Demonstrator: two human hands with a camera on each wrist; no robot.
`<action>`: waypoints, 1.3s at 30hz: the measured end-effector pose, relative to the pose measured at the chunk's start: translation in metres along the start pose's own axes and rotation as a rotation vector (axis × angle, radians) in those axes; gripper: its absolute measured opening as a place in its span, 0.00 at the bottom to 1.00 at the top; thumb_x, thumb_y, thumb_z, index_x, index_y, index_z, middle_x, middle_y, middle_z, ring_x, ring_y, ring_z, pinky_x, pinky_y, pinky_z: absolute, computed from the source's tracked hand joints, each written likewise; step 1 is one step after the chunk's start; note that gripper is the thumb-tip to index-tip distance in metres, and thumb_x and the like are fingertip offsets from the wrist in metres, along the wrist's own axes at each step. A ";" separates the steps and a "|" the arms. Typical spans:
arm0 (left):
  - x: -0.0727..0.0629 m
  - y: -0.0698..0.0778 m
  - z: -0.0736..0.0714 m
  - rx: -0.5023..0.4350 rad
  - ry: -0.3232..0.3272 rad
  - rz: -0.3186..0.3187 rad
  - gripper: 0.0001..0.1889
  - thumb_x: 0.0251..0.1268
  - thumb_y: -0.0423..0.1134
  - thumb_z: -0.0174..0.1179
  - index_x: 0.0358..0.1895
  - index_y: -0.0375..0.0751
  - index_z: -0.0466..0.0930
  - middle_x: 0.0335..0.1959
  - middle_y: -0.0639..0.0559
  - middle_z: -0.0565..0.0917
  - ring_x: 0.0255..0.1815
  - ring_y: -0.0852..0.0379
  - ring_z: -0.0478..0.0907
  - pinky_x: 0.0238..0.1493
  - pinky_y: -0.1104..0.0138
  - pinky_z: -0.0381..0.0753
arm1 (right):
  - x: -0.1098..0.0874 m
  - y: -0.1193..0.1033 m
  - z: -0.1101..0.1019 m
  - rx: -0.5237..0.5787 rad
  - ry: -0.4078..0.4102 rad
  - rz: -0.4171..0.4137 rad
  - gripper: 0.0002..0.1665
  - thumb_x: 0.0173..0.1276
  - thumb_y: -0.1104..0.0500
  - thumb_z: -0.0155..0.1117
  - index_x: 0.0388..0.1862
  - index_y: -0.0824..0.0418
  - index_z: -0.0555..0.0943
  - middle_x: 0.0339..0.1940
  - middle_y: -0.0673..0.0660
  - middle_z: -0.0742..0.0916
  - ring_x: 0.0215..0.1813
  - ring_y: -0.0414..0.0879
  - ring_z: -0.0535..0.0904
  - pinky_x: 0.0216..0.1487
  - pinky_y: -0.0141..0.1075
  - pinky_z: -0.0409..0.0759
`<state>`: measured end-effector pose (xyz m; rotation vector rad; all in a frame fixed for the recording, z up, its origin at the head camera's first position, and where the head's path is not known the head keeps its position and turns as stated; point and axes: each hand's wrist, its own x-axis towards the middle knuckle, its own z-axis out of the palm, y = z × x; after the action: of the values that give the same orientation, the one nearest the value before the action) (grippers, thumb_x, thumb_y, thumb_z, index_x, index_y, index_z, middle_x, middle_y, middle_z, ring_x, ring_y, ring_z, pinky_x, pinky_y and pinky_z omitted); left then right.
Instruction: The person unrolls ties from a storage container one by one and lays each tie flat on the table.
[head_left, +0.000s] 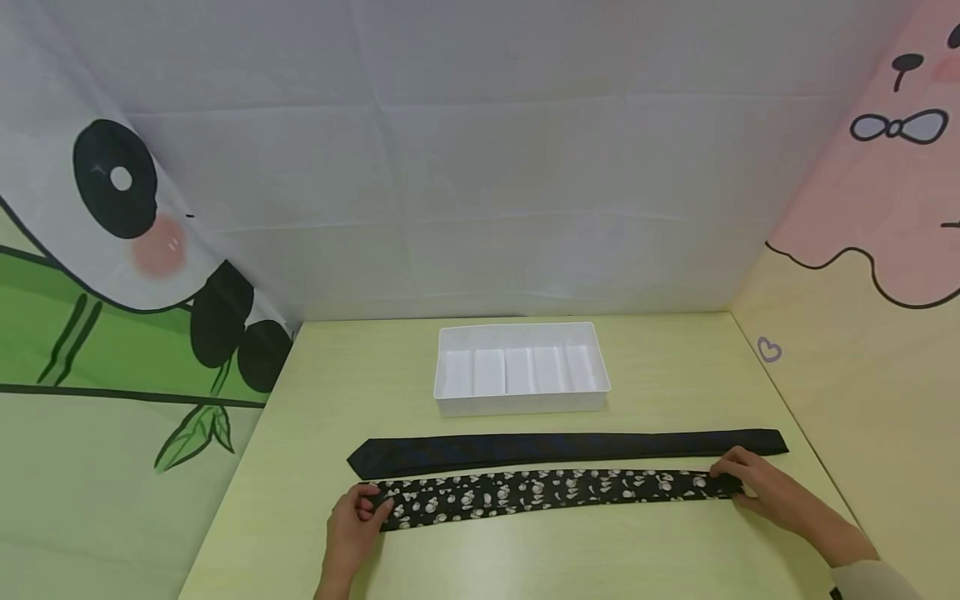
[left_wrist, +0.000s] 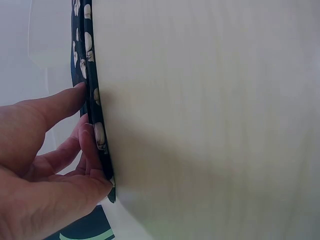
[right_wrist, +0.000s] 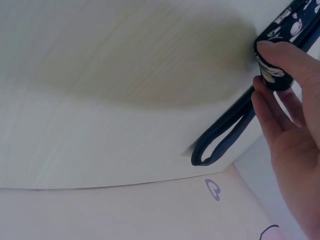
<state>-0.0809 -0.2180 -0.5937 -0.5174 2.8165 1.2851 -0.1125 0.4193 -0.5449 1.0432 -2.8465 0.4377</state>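
Note:
A black necktie with a pale floral-looking print point(head_left: 525, 493) stretches across the front of the table. My left hand point(head_left: 352, 527) pinches its left end between thumb and fingers. At the right end, my right hand point(head_left: 772, 492) grips a folded-over part of the same tie; in the right wrist view the printed cloth point(right_wrist: 272, 72) bends round under the thumb. Just behind lies a plain dark necktie point(head_left: 555, 450), its pointed tip to the left. Its right end shows as a looped fold point(right_wrist: 215, 142) in the right wrist view.
Behind the ties stands a white divided plastic box point(head_left: 521, 402) with several compartments. The pale yellow table point(head_left: 360, 375) is backed by a white cloth wall point(head_left: 487, 200), with printed side panels point(head_left: 862, 375) left and right.

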 end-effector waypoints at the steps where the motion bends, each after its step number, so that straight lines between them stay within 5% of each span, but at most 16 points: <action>1: 0.000 0.000 0.000 0.000 0.001 0.002 0.15 0.65 0.33 0.70 0.49 0.31 0.78 0.35 0.46 0.74 0.35 0.53 0.71 0.35 0.67 0.72 | 0.000 0.000 0.000 0.000 0.000 0.000 0.32 0.41 0.74 0.83 0.47 0.57 0.83 0.44 0.52 0.79 0.42 0.46 0.80 0.37 0.37 0.81; 39: 0.000 0.001 -0.001 -0.011 0.002 -0.008 0.14 0.65 0.32 0.70 0.49 0.31 0.78 0.36 0.45 0.73 0.35 0.53 0.72 0.34 0.67 0.71 | -0.021 0.019 -0.001 -0.020 0.065 -0.020 0.31 0.40 0.75 0.83 0.44 0.58 0.82 0.42 0.52 0.78 0.39 0.39 0.76 0.32 0.35 0.78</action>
<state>-0.0808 -0.2178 -0.5926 -0.5296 2.8080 1.3002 -0.1085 0.4468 -0.5521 1.0329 -2.7753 0.4322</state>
